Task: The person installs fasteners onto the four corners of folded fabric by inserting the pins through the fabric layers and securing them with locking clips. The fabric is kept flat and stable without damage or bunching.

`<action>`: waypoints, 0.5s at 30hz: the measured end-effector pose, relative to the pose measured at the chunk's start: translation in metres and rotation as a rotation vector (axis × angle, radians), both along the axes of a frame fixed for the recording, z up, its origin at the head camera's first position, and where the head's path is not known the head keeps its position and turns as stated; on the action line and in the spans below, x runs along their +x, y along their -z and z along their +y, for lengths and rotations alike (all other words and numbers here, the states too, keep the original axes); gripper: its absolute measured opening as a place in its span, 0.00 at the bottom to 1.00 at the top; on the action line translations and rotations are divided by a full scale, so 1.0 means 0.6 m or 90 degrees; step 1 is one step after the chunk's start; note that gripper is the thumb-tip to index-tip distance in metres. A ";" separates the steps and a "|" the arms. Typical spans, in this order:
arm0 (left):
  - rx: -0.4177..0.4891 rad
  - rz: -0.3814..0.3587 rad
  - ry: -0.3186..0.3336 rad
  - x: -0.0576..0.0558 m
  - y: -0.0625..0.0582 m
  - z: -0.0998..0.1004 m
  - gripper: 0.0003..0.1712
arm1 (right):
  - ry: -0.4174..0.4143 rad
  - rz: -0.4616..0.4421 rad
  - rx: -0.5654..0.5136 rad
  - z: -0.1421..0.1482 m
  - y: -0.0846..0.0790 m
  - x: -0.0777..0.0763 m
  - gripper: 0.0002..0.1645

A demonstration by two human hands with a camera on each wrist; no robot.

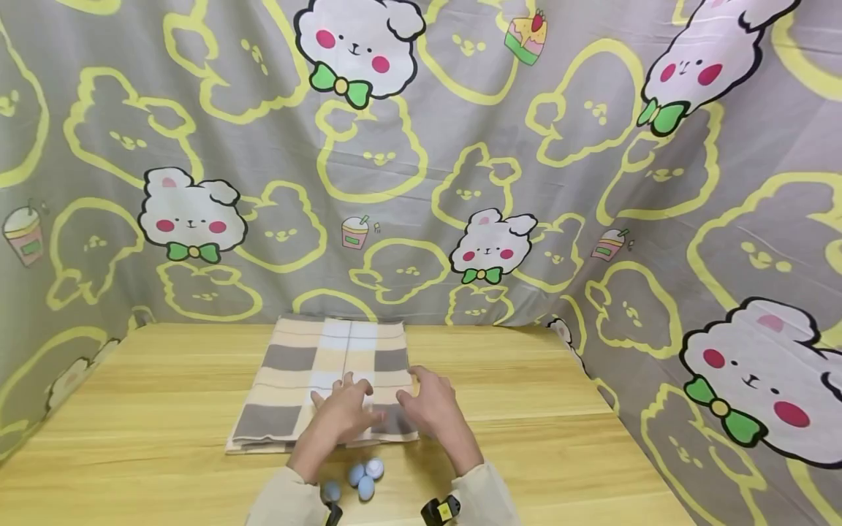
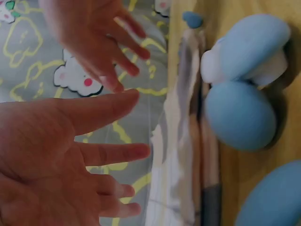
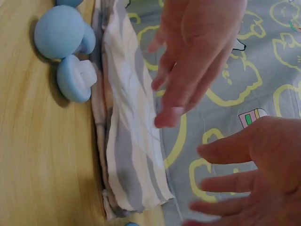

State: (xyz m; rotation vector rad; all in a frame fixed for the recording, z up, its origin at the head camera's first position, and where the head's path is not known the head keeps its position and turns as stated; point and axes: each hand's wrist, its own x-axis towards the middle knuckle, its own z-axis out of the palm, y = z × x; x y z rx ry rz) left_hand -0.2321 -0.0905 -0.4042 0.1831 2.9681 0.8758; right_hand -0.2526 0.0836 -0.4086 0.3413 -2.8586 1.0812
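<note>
A folded plaid cloth (image 1: 289, 358) in beige, white and grey lies flat on the table, its layers stacked at the near edge. My left hand (image 1: 345, 413) hovers over its near middle, fingers spread. Over the cloth's right edge is my right hand (image 1: 434, 402), its fingers loosely extended and holding nothing. Both palms show no object in the wrist views. Close to the near edge sit several small blue pieces (image 1: 365, 488) with rounded caps; one piece (image 3: 77, 80) shows a white stem like a mushroom's. Another blue piece (image 2: 193, 20) lies by the cloth's right corner, hidden in the head view.
The wooden table (image 1: 526, 438) extends on both sides of the cloth. A grey curtain (image 1: 408, 212) printed with yellow outlines and white cartoon puppies hangs behind the table and along its sides. Each wrist carries a black strap (image 1: 439, 510) over a light sleeve.
</note>
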 end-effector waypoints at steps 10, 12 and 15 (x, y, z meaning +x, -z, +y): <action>0.004 0.008 0.057 0.002 0.015 0.006 0.16 | -0.037 -0.018 0.002 -0.001 -0.001 -0.003 0.14; 0.005 0.005 0.065 0.001 0.018 0.005 0.16 | -0.040 -0.016 0.008 -0.001 0.001 -0.003 0.14; 0.005 0.001 0.063 -0.001 0.022 0.003 0.16 | -0.043 -0.016 0.012 -0.002 0.002 -0.003 0.16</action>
